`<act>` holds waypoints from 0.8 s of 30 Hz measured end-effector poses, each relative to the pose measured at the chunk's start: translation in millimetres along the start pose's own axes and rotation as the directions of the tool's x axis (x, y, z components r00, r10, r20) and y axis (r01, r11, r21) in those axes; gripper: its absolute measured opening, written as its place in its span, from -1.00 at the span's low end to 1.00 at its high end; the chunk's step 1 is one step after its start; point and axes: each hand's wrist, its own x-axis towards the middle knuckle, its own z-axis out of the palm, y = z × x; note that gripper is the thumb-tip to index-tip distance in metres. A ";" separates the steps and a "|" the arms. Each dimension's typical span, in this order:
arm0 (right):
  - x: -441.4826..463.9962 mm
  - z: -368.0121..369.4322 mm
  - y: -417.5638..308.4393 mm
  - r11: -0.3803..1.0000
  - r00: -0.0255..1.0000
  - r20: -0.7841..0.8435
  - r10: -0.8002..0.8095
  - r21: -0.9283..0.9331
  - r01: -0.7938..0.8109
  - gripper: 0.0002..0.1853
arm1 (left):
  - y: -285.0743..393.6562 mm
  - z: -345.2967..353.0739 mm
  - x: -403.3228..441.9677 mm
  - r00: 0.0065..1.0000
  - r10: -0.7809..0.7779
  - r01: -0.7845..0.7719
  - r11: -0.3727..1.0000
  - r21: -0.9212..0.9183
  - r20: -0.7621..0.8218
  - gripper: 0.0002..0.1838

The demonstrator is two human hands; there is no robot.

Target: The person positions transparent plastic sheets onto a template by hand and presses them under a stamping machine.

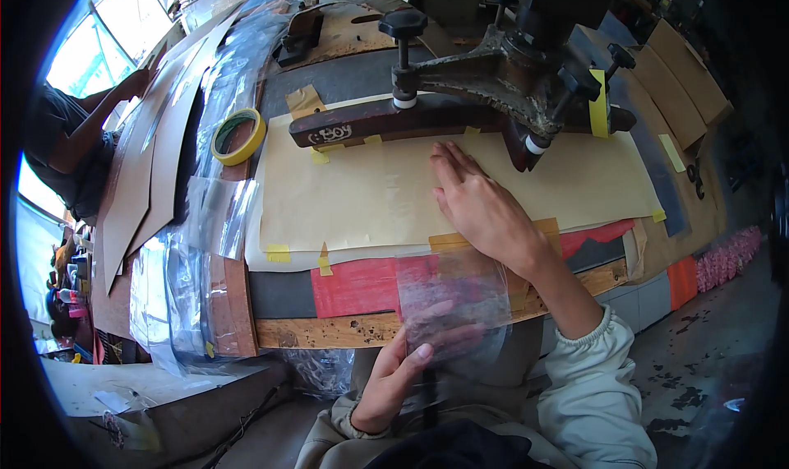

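My right hand (pixel 481 202) lies flat on a large cream sheet (pixel 345 194), fingers pointing toward the dark clamp bar (pixel 370 124) that lies across the sheet. Below the table's front edge, my left hand (pixel 399 370) has its thumb and fingers on a clear plastic piece (pixel 456 304), with some fingers seen through it. The plastic overlaps the sheet's front edge and a red sheet (pixel 357 286) under it. Yellow tape pieces (pixel 278 253) stick to the cream sheet's edges. A brown tape strip (pixel 448 243) lies near my right wrist.
A yellow tape roll (pixel 239 137) rests left of the sheet, beside clear plastic film (pixel 222 214). A metal clamp frame (pixel 493 78) with black knobs stands over the table. Scissors (pixel 696 178) lie at the right. Another person (pixel 70 144) is at the far left, near brown boards (pixel 136 198).
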 end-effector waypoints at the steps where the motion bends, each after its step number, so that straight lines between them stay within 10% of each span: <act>1: 0.2 -0.1 -0.4 1.000 1.000 0.002 0.008 0.005 -0.008 -0.57 | 0.6 0.5 0.2 1.000 0.001 -0.001 1.000 0.008 -0.005 -0.46; 24: 1.8 -3.7 7.1 0.996 1.000 -0.010 0.012 0.090 -0.011 -0.59 | -4.2 5.0 5.5 1.000 0.007 -0.007 0.999 0.050 -0.007 -0.46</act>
